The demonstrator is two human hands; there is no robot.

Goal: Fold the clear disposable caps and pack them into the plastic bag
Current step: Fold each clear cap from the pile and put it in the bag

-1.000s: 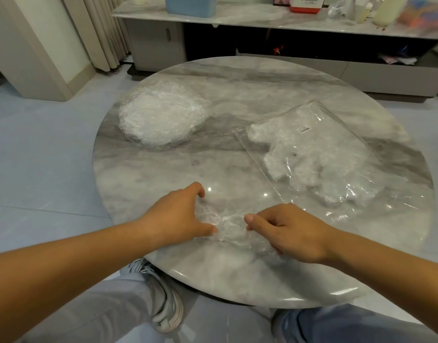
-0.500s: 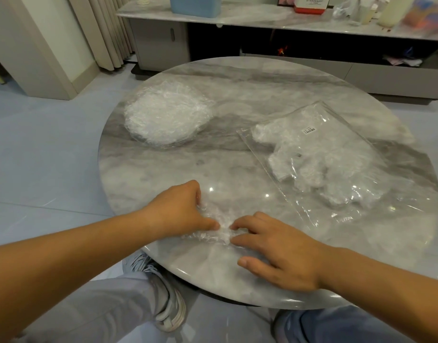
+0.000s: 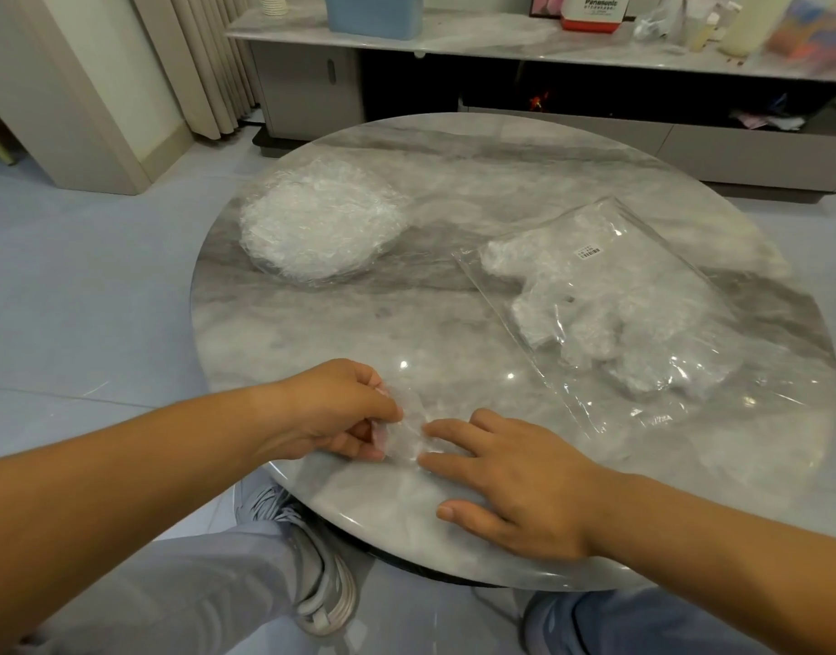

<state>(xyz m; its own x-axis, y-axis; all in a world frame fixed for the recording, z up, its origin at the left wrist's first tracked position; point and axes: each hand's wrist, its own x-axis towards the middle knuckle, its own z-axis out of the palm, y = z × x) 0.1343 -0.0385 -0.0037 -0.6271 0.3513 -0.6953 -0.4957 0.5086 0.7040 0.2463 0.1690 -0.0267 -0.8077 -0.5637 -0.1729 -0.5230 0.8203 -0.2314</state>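
Left hand pinches the folded cap at its left end. Right hand lies flat, fingers pressing its right edge. The plastic bag lies beyond the cap, nearer the right hand.

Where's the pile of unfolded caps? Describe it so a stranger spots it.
On the round marble table, look far left. The pile of unfolded caps is the round, white, crinkly mound lying bare on the marble. Unlike the caps on the right, it sits outside the flat plastic bag with the barcode sticker.
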